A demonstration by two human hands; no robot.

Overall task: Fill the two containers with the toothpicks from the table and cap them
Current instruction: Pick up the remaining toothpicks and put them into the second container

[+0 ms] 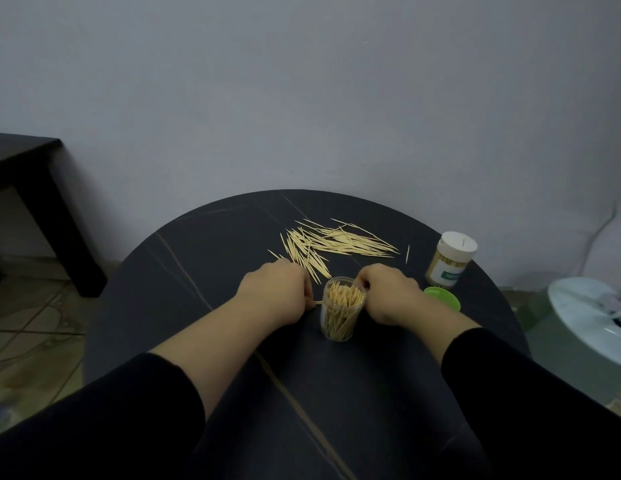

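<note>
An uncapped clear container [341, 311] stands on the dark round table [212, 258], packed with toothpicks. My left hand [279, 292] lies just left of it, fingers curled over toothpicks whose tips stick out at the thumb. My right hand [388, 292] is curled at the container's right rim; what its fingers hold is hidden. A loose pile of toothpicks [331, 245] lies beyond both hands. A second container [449, 259], full and closed with a white cap, stands at the right. A green cap [444, 296] lies beside my right hand.
One stray toothpick [407, 253] lies between the pile and the capped container. A dark side table [32, 188] stands at the left by the wall. A white round object [593, 317] sits off the table's right edge. The wall is close behind.
</note>
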